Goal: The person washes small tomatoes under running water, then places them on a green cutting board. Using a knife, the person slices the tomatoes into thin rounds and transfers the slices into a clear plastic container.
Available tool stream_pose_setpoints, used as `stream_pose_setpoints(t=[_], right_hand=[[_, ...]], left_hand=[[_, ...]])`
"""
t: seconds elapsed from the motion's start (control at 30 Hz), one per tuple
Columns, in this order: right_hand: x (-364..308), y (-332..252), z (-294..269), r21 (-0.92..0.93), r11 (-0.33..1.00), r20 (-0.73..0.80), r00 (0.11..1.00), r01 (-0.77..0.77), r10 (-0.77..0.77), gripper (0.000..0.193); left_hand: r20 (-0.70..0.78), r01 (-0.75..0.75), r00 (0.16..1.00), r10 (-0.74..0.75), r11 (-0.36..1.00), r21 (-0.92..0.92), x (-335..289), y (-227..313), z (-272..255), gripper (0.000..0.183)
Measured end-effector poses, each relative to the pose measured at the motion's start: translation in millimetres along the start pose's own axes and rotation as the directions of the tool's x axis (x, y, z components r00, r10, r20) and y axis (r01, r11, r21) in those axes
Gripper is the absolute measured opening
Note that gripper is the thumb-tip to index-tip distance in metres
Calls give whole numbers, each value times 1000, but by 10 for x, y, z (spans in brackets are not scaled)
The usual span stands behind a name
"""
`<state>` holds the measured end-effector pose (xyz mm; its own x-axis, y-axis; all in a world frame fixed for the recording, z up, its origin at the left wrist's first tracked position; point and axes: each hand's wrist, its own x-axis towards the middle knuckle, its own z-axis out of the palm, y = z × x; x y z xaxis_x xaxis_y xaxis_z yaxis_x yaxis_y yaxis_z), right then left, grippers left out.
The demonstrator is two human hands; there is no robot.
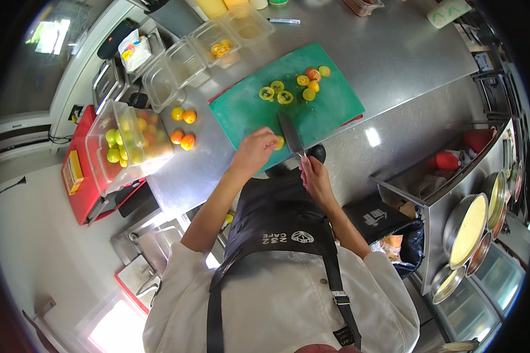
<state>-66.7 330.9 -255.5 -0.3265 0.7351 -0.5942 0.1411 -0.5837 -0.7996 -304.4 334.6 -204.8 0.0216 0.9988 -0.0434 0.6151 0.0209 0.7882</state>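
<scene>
My right hand is closed round the handle of a kitchen knife, its broad dark blade lying over the green cutting board. To the left of the blade, near the board's front edge, my left hand has its fingers curled against a small yellow tomato. Several yellow-green tomato slices with open seed chambers lie farther up the board. Right of them is a cluster of cut yellow and orange-red tomato pieces.
Left of the board, several whole tomatoes sit on the steel counter. Beside them stands a clear tub of green and orange tomatoes. Clear containers line the back left; one holds yellow slices. A marker lies behind the board.
</scene>
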Motion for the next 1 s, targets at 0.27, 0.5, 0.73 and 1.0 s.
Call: stream_pose_setpoints(t=[0.27,0.5,0.73,1.0], right_hand=[[4,167,46,-203,975,-65,993,84,-99,49],[-20,134,49,-379,914,-83,978,146,-191,46],[-134,163,173,-256,963,-87,989,90,-116,41],[-180,241,181,-502,839,-18,967,210,-253,39]], left_hand=[[1,-31,1000,31,999,-17,42,50,-29,8],[6,-41,999,41,999,-27,46,30,-21,7],[-40,-53,998,52,998,-37,31,-42,45,6],[-112,-116,986,122,991,61,13,-77,78,5]])
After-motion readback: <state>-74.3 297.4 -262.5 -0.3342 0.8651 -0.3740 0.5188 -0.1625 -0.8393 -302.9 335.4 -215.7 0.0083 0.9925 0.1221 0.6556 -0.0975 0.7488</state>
